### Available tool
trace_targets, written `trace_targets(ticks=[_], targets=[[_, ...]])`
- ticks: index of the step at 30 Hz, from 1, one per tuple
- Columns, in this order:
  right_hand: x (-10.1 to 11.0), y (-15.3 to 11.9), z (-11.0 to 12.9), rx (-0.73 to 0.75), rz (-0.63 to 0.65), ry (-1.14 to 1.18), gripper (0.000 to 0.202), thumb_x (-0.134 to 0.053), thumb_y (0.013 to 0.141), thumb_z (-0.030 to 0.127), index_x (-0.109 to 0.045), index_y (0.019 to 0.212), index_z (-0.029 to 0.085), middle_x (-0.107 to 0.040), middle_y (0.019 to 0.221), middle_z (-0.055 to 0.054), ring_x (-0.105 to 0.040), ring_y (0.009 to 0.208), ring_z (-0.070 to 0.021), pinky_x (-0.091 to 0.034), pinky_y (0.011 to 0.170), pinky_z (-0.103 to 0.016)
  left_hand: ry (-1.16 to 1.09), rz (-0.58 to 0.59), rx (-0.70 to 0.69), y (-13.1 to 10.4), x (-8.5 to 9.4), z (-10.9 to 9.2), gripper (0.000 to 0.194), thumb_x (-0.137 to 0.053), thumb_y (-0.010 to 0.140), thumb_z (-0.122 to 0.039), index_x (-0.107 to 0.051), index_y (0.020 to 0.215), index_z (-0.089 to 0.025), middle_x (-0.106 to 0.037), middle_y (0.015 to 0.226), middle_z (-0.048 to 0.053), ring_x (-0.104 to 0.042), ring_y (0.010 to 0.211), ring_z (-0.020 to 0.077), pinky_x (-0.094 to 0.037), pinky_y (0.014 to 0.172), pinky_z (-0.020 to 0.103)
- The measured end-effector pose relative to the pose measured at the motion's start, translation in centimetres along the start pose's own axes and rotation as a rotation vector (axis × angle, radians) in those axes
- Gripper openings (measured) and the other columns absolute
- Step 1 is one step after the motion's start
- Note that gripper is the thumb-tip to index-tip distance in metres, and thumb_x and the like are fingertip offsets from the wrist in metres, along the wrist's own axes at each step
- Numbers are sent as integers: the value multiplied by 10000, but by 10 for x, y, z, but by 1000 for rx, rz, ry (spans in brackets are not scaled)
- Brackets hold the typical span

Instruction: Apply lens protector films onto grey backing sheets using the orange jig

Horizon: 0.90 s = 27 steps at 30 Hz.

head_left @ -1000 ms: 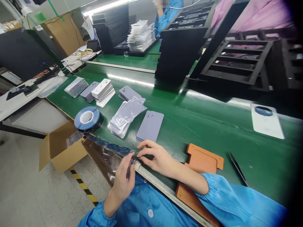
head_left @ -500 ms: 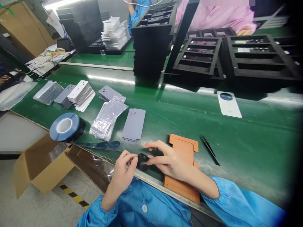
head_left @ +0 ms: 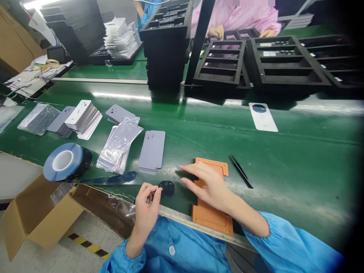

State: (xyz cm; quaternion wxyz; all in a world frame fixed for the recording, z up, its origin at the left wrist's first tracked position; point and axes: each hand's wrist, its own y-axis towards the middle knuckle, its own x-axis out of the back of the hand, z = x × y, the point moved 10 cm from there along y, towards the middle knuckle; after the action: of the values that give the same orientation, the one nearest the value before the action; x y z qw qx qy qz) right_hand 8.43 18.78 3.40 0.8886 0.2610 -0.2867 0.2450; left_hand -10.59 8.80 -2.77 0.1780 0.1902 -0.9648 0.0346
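Observation:
Between thumb and fingertips, my left hand (head_left: 148,200) pinches the edge of a round black sticker with holes (head_left: 166,188), just above the bench's front edge. My right hand (head_left: 209,185) has its fingers spread and holds nothing. It hovers over an orange fixture plate (head_left: 212,222), covering its middle. To the left, a strip of film with dark round stickers (head_left: 119,178) runs out from a big blue tape roll (head_left: 67,162). Behind my left hand lies a small stack of grey phone back panels (head_left: 152,149). Black tweezers (head_left: 241,171) rest right of the fixture plate.
More panels lie at left: a film-wrapped stack (head_left: 119,146) and a white stack (head_left: 83,118). A white panel with a dark disc (head_left: 265,119) lies at right. Black trays (head_left: 218,62) stand at the back, near a co-worker in pink (head_left: 236,17). An open cardboard box (head_left: 51,216) sits below the bench edge.
My right hand has let go of the black sticker and moved right with its fingers opening. The sticker now shows flatter at my left fingertips. The view has shifted slightly.

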Motion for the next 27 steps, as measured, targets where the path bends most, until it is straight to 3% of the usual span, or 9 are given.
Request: trace_targets(ticks=[4,8,12,19,22,27], targets=[[-31,-6,-10,-213,134,202,288,-706,926,322,-707,1197,225,-776,1028,-71,-716,909,-208,-582,850,-362,1,-7,-17,-2,-3,-1,246,-648,960,-384,-737,837,-191,-542,802,12,-512,704,144,-415,636,241],[-39,-7,-12,-295,128,340,107,-676,925,238,-772,963,208,-764,895,-45,-699,776,-162,-568,778,-306,24,-18,-47,-4,-3,0,211,-683,937,-386,-753,863,-201,-545,840,19,-516,723,148,-425,649,245],[-13,-12,-23,-345,96,357,121,-686,907,253,-799,932,217,-779,880,-42,-704,806,-177,-559,779,-307,94,-10,-118,-6,-4,-5,164,-719,909,-373,-772,921,-218,-542,874,19,-502,718,144,-431,664,251],[66,-39,-87,-531,77,189,196,-658,916,335,-816,949,224,-796,987,-48,-720,905,-219,-548,769,-316,219,-24,-188,-11,-8,-10,148,-691,921,-356,-768,955,-235,-557,931,32,-529,749,161,-444,690,276],[77,-38,-98,-503,111,152,215,-646,925,344,-819,953,220,-774,974,-53,-705,877,-209,-542,759,-315,276,-39,-206,-12,-10,-11,141,-690,918,-354,-764,963,-243,-564,950,37,-557,781,175,-458,713,288],[75,-33,-100,-464,95,112,207,-638,932,312,-826,953,226,-743,972,-58,-691,861,-195,-533,784,-324,346,-49,-256,-12,-13,-17,133,-680,922,-327,-759,980,-237,-575,958,42,-572,768,171,-470,704,290]])
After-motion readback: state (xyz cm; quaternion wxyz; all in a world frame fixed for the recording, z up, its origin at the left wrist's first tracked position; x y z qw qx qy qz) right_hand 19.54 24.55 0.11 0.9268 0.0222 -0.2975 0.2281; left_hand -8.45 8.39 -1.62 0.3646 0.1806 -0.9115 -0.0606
